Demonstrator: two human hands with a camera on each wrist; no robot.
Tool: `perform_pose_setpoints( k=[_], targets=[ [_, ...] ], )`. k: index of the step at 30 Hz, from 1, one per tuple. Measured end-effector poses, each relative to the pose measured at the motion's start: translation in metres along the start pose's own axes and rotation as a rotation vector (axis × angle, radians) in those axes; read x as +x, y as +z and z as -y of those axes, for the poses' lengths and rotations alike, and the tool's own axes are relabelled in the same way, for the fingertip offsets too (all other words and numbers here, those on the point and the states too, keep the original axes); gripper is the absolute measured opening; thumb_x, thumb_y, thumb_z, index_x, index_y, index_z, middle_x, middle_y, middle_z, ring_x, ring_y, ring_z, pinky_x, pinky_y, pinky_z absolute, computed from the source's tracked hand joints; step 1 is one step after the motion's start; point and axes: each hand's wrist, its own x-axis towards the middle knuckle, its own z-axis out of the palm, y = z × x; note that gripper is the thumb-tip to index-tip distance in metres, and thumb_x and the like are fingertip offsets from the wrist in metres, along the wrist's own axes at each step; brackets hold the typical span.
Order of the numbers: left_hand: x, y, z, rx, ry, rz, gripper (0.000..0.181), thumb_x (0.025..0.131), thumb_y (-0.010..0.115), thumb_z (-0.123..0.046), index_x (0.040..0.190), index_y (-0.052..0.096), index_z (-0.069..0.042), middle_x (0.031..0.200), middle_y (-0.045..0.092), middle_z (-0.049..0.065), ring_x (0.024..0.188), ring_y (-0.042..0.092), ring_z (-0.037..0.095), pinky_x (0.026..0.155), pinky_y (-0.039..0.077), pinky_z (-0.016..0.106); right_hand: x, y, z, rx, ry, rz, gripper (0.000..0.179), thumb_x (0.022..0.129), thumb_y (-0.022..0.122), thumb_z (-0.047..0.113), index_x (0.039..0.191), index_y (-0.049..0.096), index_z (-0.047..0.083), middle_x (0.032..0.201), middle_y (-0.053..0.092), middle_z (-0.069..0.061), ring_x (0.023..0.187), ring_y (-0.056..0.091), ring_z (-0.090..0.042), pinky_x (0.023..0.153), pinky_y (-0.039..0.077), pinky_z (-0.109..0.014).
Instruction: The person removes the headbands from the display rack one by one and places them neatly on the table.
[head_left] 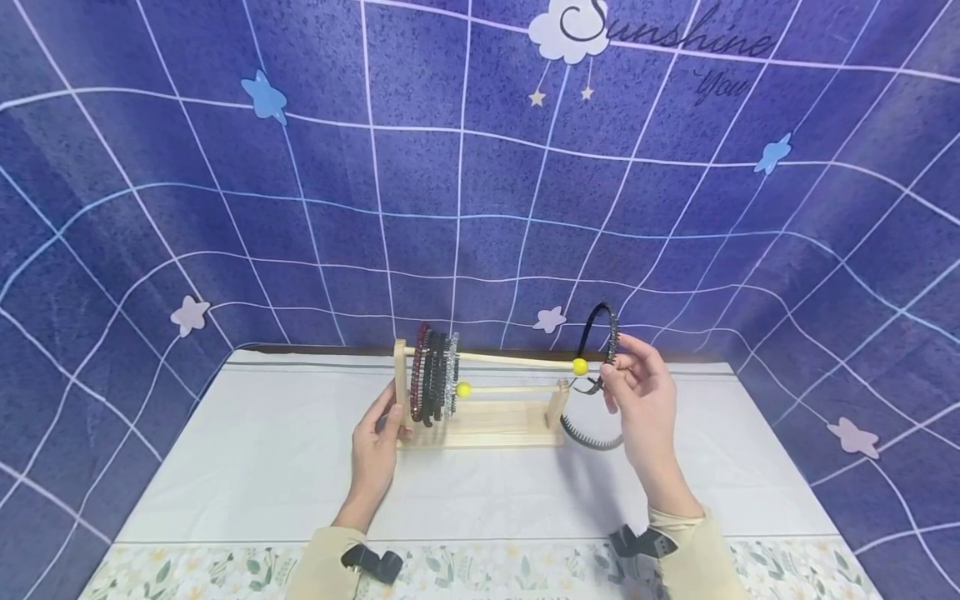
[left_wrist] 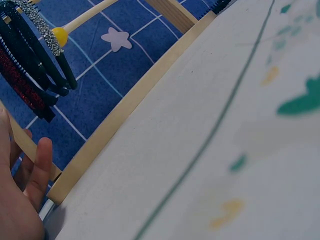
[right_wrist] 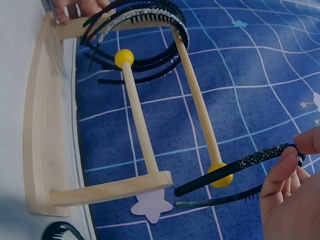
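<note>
My right hand [head_left: 643,392] pinches a black headband [right_wrist: 255,159] with sparkling studs near the top of its curve. Its two free ends point toward the stand, and it overlaps the yellow ball [right_wrist: 220,175] at the tip of the upper rod. My left hand [head_left: 377,450] grips the left upright [left_wrist: 30,147] of a wooden headband stand [head_left: 495,425]. Several headbands [head_left: 435,375], dark red, black and silver, hang around the upper rod beside that upright. A toothed dark headband [head_left: 596,442] lies on the table at the stand's right end.
A lower rod [right_wrist: 141,122] with its own yellow ball [head_left: 464,389] reaches left from the short right upright [head_left: 557,405]. A white cloth [head_left: 255,467] with a floral front border [head_left: 495,567] covers the table. Behind hangs a blue gridded curtain [head_left: 420,183].
</note>
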Motion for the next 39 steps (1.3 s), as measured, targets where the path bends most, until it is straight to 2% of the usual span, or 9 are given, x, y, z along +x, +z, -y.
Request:
perform_pose_setpoints(
  k=[5, 12, 19, 23, 29, 34, 39],
  targets=[
    [0.0, 0.001, 0.001, -0.015, 0.01, -0.012, 0.048, 0.118, 0.058, -0.022, 0.164, 0.054, -0.011, 0.159, 0.061, 0.016, 0.112, 0.066, 0.004, 0.079, 0.066, 0.021, 0.001, -0.007, -0.001, -0.02, 0.014, -0.014, 0.047, 0.097, 0.063, -0.022, 0.134, 0.07, 0.006, 0.09, 0.066, 0.002, 0.064, 0.056, -0.004, 0.049, 0.043, -0.013],
    [0.001, 0.002, 0.001, -0.02, 0.002, -0.007, 0.048, 0.118, 0.059, -0.024, 0.164, 0.055, -0.013, 0.165, 0.057, 0.01, 0.113, 0.066, 0.005, 0.079, 0.066, 0.021, 0.001, -0.019, -0.004, -0.071, 0.098, -0.051, 0.049, 0.096, 0.066, -0.023, 0.135, 0.071, 0.007, 0.09, 0.065, 0.003, 0.064, 0.059, -0.004, 0.052, 0.049, -0.013],
    [0.001, 0.001, 0.001, -0.032, -0.007, -0.002, 0.048, 0.118, 0.058, -0.022, 0.165, 0.054, -0.012, 0.161, 0.06, 0.015, 0.117, 0.064, 0.004, 0.081, 0.066, 0.02, -0.002, -0.029, -0.01, -0.146, 0.141, -0.063, 0.046, 0.098, 0.069, -0.02, 0.137, 0.071, 0.004, 0.094, 0.066, 0.002, 0.061, 0.063, -0.004, 0.052, 0.053, -0.014],
    [0.0, 0.0, 0.002, -0.029, -0.009, -0.002, 0.048, 0.118, 0.059, -0.023, 0.165, 0.054, -0.012, 0.16, 0.061, 0.013, 0.117, 0.064, 0.005, 0.081, 0.066, 0.02, -0.004, -0.037, -0.012, -0.19, 0.164, -0.079, 0.044, 0.099, 0.07, -0.017, 0.139, 0.07, 0.003, 0.097, 0.067, 0.002, 0.06, 0.064, -0.004, 0.048, 0.052, -0.014],
    [0.001, 0.0, 0.002, -0.032, -0.003, 0.008, 0.048, 0.118, 0.06, -0.023, 0.165, 0.054, -0.014, 0.162, 0.058, 0.007, 0.112, 0.066, 0.006, 0.081, 0.066, 0.022, -0.004, -0.049, -0.012, -0.219, 0.171, -0.119, 0.04, 0.1, 0.069, -0.016, 0.138, 0.07, -0.001, 0.097, 0.068, 0.002, 0.054, 0.058, -0.005, 0.044, 0.045, -0.015],
    [0.001, 0.0, 0.002, -0.022, 0.001, 0.001, 0.047, 0.117, 0.061, -0.024, 0.164, 0.056, -0.017, 0.162, 0.06, 0.005, 0.106, 0.068, 0.007, 0.079, 0.066, 0.023, -0.005, -0.057, -0.015, -0.211, 0.153, -0.127, 0.038, 0.1, 0.066, -0.019, 0.135, 0.069, -0.007, 0.099, 0.067, -0.001, 0.057, 0.063, -0.008, 0.045, 0.048, -0.017],
    [0.0, 0.0, 0.003, -0.021, 0.008, -0.003, 0.047, 0.117, 0.061, -0.023, 0.164, 0.056, -0.017, 0.162, 0.059, 0.006, 0.104, 0.068, 0.008, 0.079, 0.066, 0.023, -0.006, -0.065, -0.017, -0.256, 0.175, -0.134, 0.038, 0.1, 0.068, -0.016, 0.136, 0.07, -0.005, 0.101, 0.068, -0.001, 0.059, 0.065, -0.008, 0.045, 0.049, -0.017]
  ],
)
